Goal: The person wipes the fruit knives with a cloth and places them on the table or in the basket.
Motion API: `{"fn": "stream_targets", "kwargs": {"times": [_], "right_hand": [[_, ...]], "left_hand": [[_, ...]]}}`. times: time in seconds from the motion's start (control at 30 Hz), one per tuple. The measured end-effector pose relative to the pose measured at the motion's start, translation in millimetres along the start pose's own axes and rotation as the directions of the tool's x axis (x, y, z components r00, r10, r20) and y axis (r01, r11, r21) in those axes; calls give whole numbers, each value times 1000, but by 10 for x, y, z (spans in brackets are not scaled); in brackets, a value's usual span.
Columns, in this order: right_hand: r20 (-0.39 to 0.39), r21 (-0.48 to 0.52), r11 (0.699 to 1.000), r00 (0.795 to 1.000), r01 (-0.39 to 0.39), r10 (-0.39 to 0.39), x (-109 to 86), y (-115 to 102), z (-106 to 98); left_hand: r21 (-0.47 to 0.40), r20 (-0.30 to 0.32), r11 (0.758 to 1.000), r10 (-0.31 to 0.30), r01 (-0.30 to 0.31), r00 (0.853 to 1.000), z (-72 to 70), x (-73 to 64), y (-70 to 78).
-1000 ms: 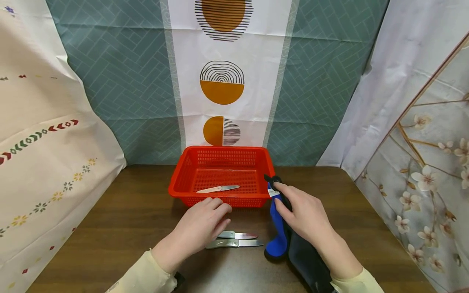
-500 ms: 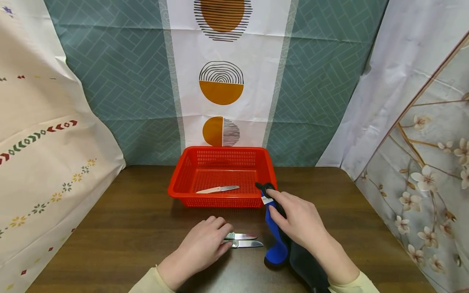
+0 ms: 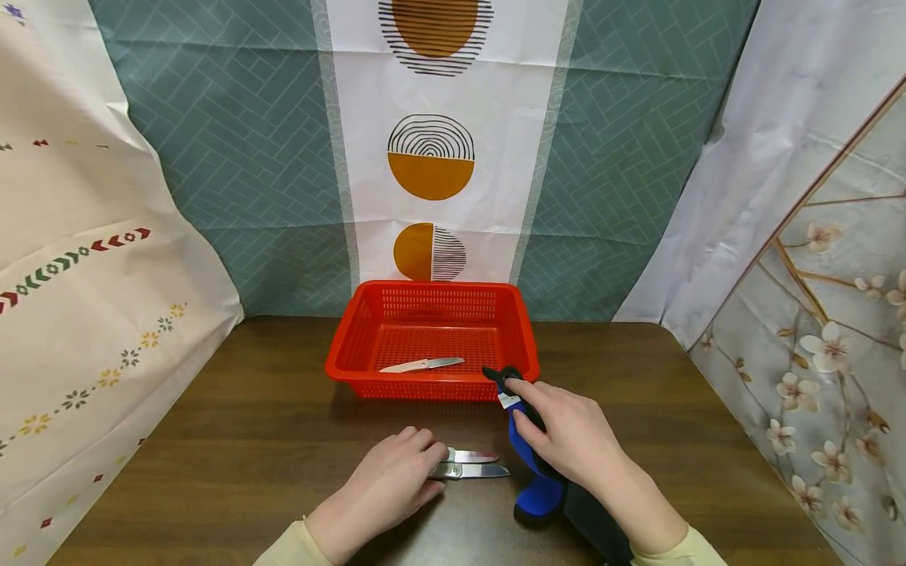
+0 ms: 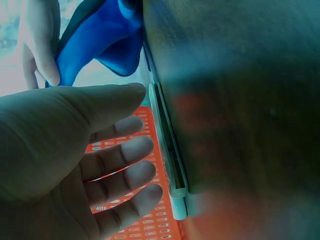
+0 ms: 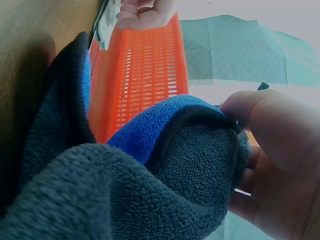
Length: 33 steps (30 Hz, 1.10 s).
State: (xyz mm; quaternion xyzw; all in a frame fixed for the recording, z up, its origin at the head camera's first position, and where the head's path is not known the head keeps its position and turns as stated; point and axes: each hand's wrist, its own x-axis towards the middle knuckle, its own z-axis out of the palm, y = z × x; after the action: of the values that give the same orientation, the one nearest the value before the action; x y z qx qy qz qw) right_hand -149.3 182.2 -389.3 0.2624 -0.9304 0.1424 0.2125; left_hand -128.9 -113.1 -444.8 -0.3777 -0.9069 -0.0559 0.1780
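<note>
Two folding knives, an upper knife [image 3: 474, 456] and a lower knife [image 3: 481, 471], lie side by side on the table, blades to the right. My left hand [image 3: 389, 483] is at their handles and covers part of them. In the left wrist view, its thumb and loosely spread fingers are beside a pale green handle [image 4: 162, 135]; whether they touch it I cannot tell. With thumb and fingers, my right hand [image 3: 576, 432] pinches a blue and dark grey towel [image 3: 527, 452] by a corner with a white label; the rest hangs onto the table.
Behind the hands stands a red plastic basket [image 3: 418, 390], with another folding knife [image 3: 444, 362] lying opened inside it. The brown wooden table [image 3: 248, 440] ends at patterned cloths: a green and white one [image 3: 283, 173] at the back, others at both sides.
My left hand has come down and slightly nearer me, onto the knife handles. The right hand has carried the towel's held corner a little left and towards me.
</note>
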Motion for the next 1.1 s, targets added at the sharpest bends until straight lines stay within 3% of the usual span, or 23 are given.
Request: {"fn": "stream_targets", "kwargs": {"times": [0.43, 1.1], "right_hand": [[73, 29, 1000, 997, 9, -12, -29, -13, 75], [71, 29, 999, 997, 13, -15, -51, 33, 59]], "left_hand": [[-9, 21, 1000, -5, 6, 1000, 20, -30, 3], [-20, 60, 999, -31, 32, 998, 35, 0, -10]]}}
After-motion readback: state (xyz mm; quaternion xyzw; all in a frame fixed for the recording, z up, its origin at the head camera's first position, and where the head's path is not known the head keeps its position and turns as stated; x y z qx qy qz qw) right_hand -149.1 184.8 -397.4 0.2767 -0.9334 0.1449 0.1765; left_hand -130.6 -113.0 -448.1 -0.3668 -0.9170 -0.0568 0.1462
